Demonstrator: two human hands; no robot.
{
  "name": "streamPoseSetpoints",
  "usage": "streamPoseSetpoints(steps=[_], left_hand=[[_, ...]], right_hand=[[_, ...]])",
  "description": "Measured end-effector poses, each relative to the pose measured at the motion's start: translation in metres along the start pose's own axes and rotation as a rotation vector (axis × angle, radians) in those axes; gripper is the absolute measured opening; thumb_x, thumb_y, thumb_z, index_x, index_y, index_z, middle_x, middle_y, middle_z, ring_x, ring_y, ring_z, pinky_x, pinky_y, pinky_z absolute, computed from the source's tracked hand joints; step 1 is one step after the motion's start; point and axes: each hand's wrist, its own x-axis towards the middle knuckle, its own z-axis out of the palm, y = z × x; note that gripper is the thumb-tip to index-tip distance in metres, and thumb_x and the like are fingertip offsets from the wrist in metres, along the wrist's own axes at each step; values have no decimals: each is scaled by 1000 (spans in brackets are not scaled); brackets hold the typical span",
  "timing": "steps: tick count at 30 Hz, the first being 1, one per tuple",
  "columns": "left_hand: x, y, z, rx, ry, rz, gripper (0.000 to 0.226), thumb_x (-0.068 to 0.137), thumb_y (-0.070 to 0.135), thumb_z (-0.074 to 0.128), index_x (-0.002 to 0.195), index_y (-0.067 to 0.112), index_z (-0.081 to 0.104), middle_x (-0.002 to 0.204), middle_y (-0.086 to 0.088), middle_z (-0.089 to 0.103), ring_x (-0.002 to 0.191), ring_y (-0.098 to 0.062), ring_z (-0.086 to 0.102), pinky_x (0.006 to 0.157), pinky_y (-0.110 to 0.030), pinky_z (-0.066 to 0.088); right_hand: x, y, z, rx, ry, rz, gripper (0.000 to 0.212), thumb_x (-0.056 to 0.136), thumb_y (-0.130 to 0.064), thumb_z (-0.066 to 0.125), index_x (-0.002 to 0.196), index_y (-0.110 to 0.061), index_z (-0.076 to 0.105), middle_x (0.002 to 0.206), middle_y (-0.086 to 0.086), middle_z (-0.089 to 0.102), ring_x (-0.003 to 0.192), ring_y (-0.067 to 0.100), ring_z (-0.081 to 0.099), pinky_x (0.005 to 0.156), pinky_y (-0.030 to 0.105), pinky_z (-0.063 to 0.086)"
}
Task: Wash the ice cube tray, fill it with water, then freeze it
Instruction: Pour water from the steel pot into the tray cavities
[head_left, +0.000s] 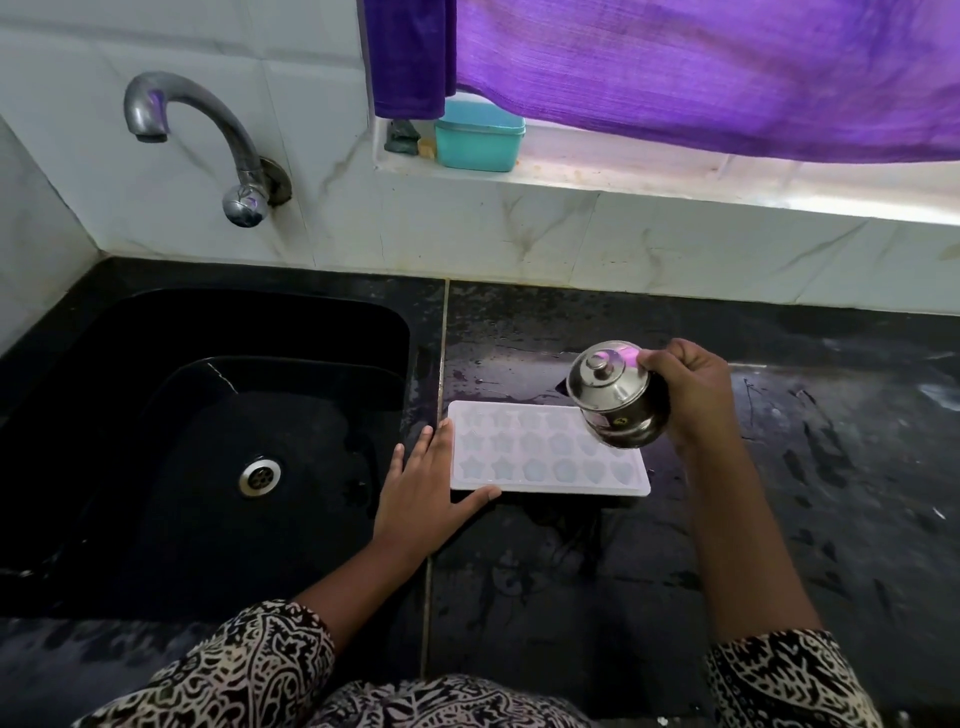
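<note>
A white ice cube tray (524, 460) with star- and shell-shaped cells lies flat on the black counter, just right of the sink. My left hand (428, 480) rests flat against the tray's left edge, fingers straight and thumb along its front edge. My right hand (688, 395) grips a small lidded steel pot (615, 397), tilted toward the left over the tray's right end. I cannot tell if water is leaving the pot.
A black sink (218, 441) with a steel drain (260, 475) sits to the left, under a curved steel tap (208, 140) on the tiled wall. A teal box (478, 137) stands on the window ledge below a purple curtain (701, 67). The counter (831, 493) looks wet.
</note>
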Motion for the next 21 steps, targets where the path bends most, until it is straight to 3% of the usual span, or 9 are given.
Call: streamPoseSetpoints(steps=[4, 10, 14, 21], left_hand=[[0, 1, 0, 4, 3, 4, 113, 73, 91, 10, 156, 15, 2, 163, 0, 17, 151, -14, 8, 120, -40, 4], [-1, 0, 0, 19, 10, 7, 114, 74, 92, 9, 156, 14, 5, 163, 0, 19, 151, -15, 10, 121, -41, 7], [0, 0, 0, 16, 3, 3, 114, 74, 92, 11, 156, 14, 5, 162, 0, 20, 150, -13, 9, 121, -41, 7], [1, 0, 0, 20, 8, -5, 116, 71, 93, 9, 157, 14, 6, 162, -1, 22, 150, -13, 10, 121, -40, 8]], right_hand=[[1, 7, -11, 21, 44, 29, 36, 78, -5, 64, 54, -18, 40, 48, -6, 41, 53, 13, 37, 50, 24, 34], [-1, 12, -19, -129, 1, -36, 26, 77, -7, 66, 61, -10, 46, 61, 11, 43, 57, 18, 40, 53, 26, 36], [-2, 10, -18, -223, -31, -89, 40, 76, -6, 68, 53, -18, 38, 51, 0, 40, 50, 14, 37, 51, 24, 36], [-2, 7, -17, -328, -92, -151, 40, 79, -6, 66, 53, -19, 39, 50, -2, 41, 46, 7, 38, 43, 15, 35]])
